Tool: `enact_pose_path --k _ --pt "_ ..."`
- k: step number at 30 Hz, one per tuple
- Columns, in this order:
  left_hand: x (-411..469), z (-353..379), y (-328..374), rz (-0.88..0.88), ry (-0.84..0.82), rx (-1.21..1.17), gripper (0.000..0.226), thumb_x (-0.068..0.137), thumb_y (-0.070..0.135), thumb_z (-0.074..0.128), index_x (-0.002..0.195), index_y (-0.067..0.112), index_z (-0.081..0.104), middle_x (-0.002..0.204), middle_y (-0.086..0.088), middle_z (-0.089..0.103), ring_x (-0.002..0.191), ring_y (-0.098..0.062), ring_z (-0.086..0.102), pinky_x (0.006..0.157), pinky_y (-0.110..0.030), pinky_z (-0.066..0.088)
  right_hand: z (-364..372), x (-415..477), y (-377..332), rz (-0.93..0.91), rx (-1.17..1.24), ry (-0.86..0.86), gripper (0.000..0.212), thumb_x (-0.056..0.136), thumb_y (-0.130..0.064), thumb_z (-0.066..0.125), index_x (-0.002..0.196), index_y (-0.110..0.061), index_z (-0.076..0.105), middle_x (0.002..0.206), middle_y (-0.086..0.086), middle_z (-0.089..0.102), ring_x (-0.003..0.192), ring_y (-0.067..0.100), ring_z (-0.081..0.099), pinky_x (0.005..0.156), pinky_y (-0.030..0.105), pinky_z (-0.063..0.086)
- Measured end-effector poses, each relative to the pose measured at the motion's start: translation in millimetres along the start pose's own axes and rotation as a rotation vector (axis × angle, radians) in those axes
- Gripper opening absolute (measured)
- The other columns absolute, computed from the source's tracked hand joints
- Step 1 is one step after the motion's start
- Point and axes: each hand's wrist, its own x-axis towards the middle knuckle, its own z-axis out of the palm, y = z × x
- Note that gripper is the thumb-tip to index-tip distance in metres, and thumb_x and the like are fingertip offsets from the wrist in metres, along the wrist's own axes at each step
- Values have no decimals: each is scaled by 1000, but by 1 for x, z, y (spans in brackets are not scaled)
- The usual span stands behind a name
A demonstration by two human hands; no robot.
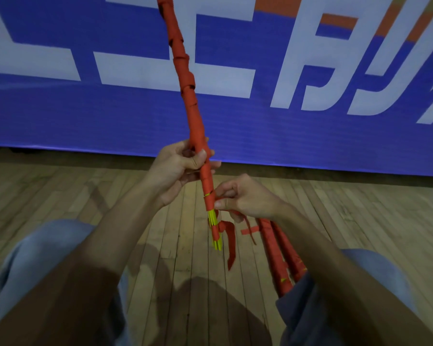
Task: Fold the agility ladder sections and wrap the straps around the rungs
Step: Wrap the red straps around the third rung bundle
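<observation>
Almost wholly wrapped, the rung bundle (189,96) slants up and away, held in front of the person above the wooden floor (60,196).
Its red strap (205,176) winds round it nearly all the way, leaving the yellow rung ends (216,233) bare at the near end, where a loose strap tail (231,245) hangs. The left hand (183,166) grips the bundle, fingers curled round it; lower down, the right hand (245,199) pinches the strap just beside the last turn. Two wrapped bundles (273,255) lie by the right leg in jeans (380,268). Behind stands a blue banner (110,116) with white lettering.
</observation>
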Motion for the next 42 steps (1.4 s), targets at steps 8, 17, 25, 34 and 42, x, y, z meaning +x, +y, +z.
enact_pose_path --k 8,17,25,34,42 --pt "7 11 -13 95 358 177 31 81 2 73 107 11 61 107 -14 65 98 -32 68 82 -48 58 9 2 -3 55 -185 13 19 94 -4 51 95 -14 67 75 -1 70 46 11 64 48 19 46" --pt "6 10 -20 68 436 196 18 80 16 77 91 22 64 94 -3 70 88 -18 69 72 -32 52 25 8 -1 12 -361 100 12 88 -19 70 93 -8 69 90 3 72 73 8 68 73 31 58" --pt "4 9 -7 15 300 -155 36 94 5 57 130 5 55 75 0 72 64 -9 69 73 -37 57 4 5 -1 38 -132 144 21 88 -6 68 81 -26 64 80 -10 68 76 -3 66 73 16 49" --pt "-3 5 11 95 -124 -198 58 80 15 67 135 8 49 109 -8 66 94 -16 68 79 -29 56 -12 -9 -6 -195 276 -197 11 91 -1 53 97 -5 61 70 -4 62 45 -1 44 44 13 34" --pt "-10 -4 10 54 -386 -219 74 63 23 87 128 13 55 116 -14 68 110 -34 65 90 -40 55 -11 -9 -9 -153 156 -240 12 89 1 60 86 -9 63 70 0 64 46 5 45 48 18 38"
